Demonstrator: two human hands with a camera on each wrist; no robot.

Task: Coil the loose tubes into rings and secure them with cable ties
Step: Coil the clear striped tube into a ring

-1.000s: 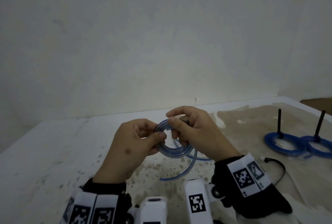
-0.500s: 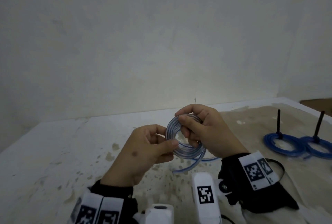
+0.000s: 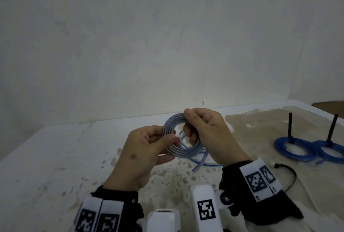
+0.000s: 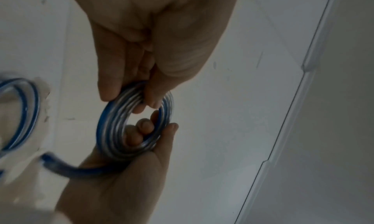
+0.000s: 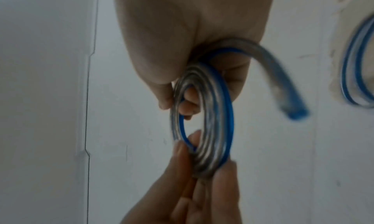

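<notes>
Step in hand: coiling, near its end, tie not yet on.

Left hand (image 3: 144, 149) is held above the white stained table (image 3: 46, 157), near its middle, thumb and fingers pinching the left side of the clear blue-striped plastic tube coil (image 3: 178, 138). In the left wrist view the thumb sits outside the ring and fingertips (image 4: 144, 125) poke through its hole, several turns stacked flat together.

The coil is in the air between both hands, not touching the table. A short loose tail of the tube (image 3: 200, 163) hangs below it toward the table surface; the cut end (image 5: 297, 112) is blurred in the right wrist view.

Right hand (image 3: 210, 135) pinches the top right of the coil, thumb and forefinger closed on the turns, other fingers curled behind.

Right of that, a loose black cable tie (image 3: 287, 174) lies on the table near the right wrist. Further toward the right edge, two finished blue tube rings (image 3: 296, 148), touching or overlapping, each with a black tie tail (image 3: 290, 125) sticking up.

Next move, as I judge: wind the last tail into the ring, hold all turns with the left hand alone, free the right to reach the loose tie. Risk: springy turns popping open when one grip lets go.
</notes>
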